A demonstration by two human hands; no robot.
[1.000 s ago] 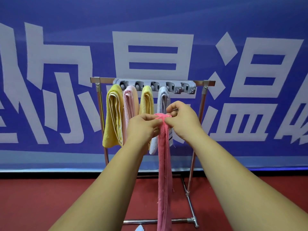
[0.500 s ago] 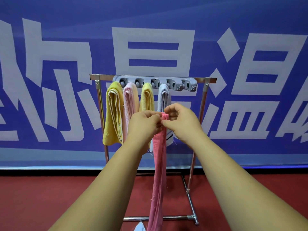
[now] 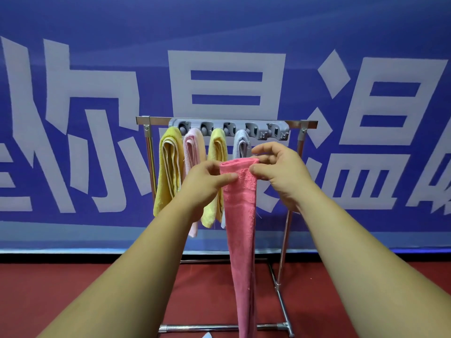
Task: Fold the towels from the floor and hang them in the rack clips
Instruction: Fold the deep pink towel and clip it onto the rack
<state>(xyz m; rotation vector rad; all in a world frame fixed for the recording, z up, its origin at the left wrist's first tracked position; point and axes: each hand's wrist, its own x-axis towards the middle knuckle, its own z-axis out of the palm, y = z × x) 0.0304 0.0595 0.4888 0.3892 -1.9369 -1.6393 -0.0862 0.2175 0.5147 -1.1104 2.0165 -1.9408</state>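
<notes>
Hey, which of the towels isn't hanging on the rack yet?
The coral-pink towel, pinched at its top by the left hand and right hand; the other four hang from the clip bar.

both bare forearms are stretched forward. the left grip and right grip are held close together, each pinched on the pink towel.

On the blue banner I read large white characters: 你, likely 是, and 温. The rack hides the lower part of 是. Characters at both edges are cut off.
</notes>
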